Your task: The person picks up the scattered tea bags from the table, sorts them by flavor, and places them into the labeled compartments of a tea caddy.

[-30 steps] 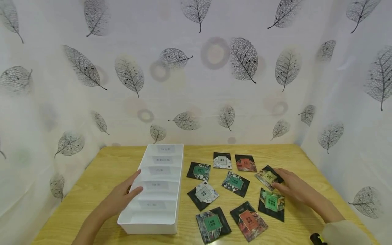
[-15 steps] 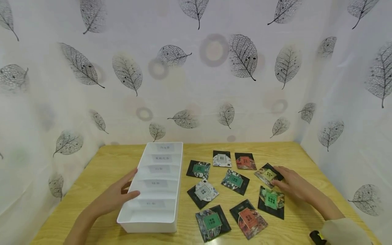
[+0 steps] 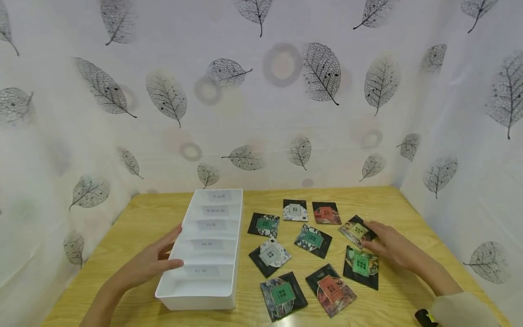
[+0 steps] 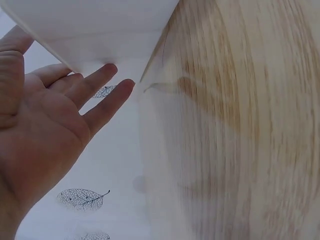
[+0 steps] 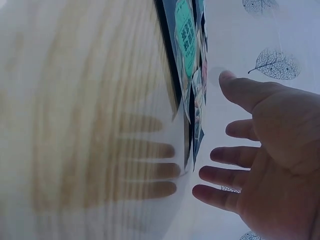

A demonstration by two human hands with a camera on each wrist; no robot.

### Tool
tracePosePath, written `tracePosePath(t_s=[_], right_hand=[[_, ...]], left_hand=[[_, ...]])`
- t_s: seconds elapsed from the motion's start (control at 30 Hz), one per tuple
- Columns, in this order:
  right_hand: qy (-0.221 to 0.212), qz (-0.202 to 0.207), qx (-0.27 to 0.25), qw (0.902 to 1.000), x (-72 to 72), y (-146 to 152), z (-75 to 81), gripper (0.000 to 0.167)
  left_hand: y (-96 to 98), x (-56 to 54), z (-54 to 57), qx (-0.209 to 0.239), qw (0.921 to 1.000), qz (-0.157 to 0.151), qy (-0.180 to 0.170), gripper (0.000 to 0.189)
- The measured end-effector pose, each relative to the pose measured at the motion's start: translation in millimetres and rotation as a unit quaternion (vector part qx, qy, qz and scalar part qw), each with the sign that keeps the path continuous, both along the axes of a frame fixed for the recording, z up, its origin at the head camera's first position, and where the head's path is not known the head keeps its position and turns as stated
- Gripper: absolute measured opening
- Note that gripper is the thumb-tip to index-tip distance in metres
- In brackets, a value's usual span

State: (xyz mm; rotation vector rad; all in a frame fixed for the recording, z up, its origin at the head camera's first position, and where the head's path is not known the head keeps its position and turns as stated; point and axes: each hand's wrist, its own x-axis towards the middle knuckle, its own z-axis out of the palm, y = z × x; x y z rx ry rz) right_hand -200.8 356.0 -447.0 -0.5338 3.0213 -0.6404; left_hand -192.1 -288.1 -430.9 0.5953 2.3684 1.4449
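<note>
My left hand [image 3: 149,261] is at the left side of a long white divided box [image 3: 196,303], thumb over the rim. In the left wrist view its fingers [image 4: 102,107] are extended by the box's outer wall; whether they touch is unclear. My right hand [image 3: 394,247] hovers at the right end of a flat black packet with a yellow label [image 3: 356,230], holding nothing. From the right wrist, its fingers [image 5: 225,175] look spread above the table, casting a shadow. Just below that packet lies a green-labelled packet [image 3: 361,267].
Several more flat packets lie between the hands, among them a red-labelled packet [image 3: 331,289] and a white-labelled packet [image 3: 270,256]. The box has paper labels [image 3: 210,225] inside its compartments. A leaf-patterned curtain [image 3: 261,113] stands behind the wooden table [image 3: 135,227].
My left hand has drawn slightly left and nearer, its thumb now less far over the box. My right hand stays by the yellow-labelled packet. The head view has shifted slightly.
</note>
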Motion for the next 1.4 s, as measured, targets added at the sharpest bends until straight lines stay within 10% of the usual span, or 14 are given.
tracePosePath(t_s=[0.8, 1.4], right_hand=[[-0.020, -0.018, 0.084, 0.9961, 39.4, -26.3, -2.6, 0.064], [-0.102, -0.044, -0.042, 0.9929, 33.2, -21.5, 1.5, 0.047]], left_hand=[[2.5, 3.8, -1.9, 0.006, 0.9999, 0.010, 0.005, 0.092], [2.8, 3.8, -2.2, -0.001, 0.9998, 0.014, 0.013, 0.091]])
